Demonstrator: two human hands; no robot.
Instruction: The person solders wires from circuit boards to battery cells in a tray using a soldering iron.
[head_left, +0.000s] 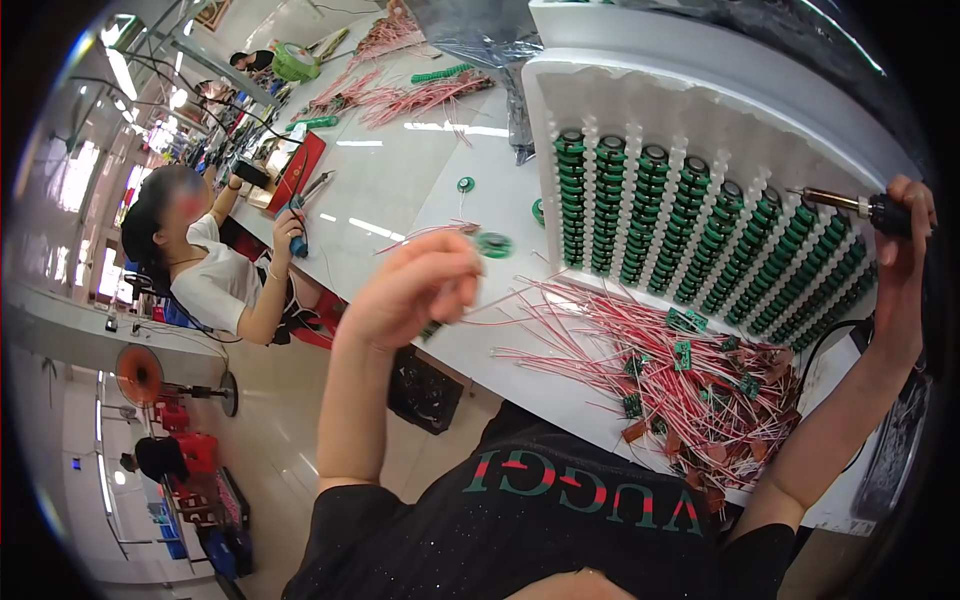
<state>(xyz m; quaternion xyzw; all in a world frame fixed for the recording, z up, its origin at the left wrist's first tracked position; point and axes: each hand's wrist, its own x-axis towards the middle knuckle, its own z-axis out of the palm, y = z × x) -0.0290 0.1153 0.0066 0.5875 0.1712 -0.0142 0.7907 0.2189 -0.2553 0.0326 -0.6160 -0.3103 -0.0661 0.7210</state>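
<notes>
My left hand (420,285) is raised over the white table, its fingers closed on a small round green part (493,245) whose edges are blurred. Held out at the far right, my right hand (905,210) grips a soldering iron (840,200) by its dark handle. The iron's metal tip points left, in front of a white foam tray (690,95). Several rows of stacked round green parts (655,215) fill this tray. Between my arms lies a pile of red and white wires (590,340) with small green circuit boards (683,355) among them.
A single round green part (465,185) lies on the table beyond my left hand. More wire bundles (425,100) and a plastic bag (470,35) are farther back. At left, a co-worker in a white top (215,275) holds a blue-handled tool (298,235). An orange fan (139,375) stands behind.
</notes>
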